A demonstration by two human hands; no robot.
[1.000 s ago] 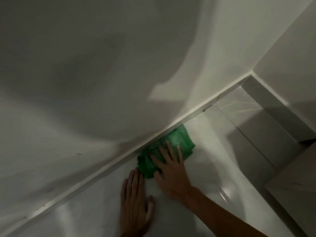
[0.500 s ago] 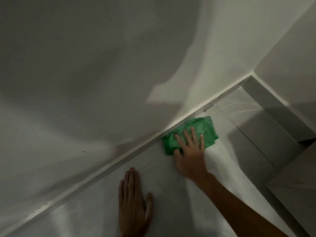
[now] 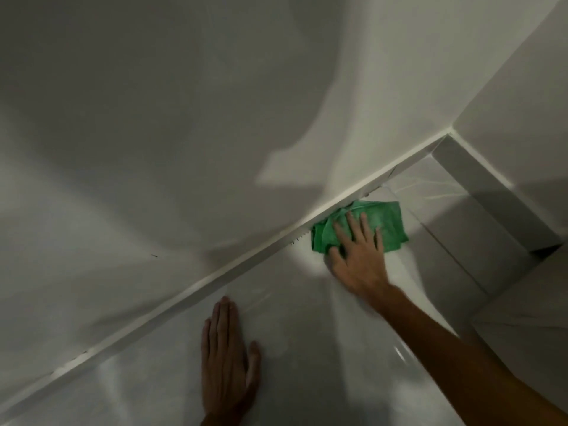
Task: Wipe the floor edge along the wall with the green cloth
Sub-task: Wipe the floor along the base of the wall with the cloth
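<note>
The crumpled green cloth (image 3: 387,221) lies on the glossy white floor (image 3: 295,358), pushed up against the white skirting (image 3: 190,292) at the foot of the wall (image 3: 184,133). My right hand (image 3: 358,250) presses down on the cloth with fingers spread, covering its near left part. My left hand (image 3: 227,361) rests flat on the bare floor, palm down, well to the lower left of the cloth and holding nothing.
The skirting runs diagonally from lower left to a corner (image 3: 450,132) at upper right, where a second wall (image 3: 522,118) meets it. A pale box-like edge (image 3: 528,318) stands at the right. Small dark specks (image 3: 296,238) sit at the skirting left of the cloth.
My right hand has slid the cloth along the skirting toward the upper-right corner. My left hand has stayed planted on the floor.
</note>
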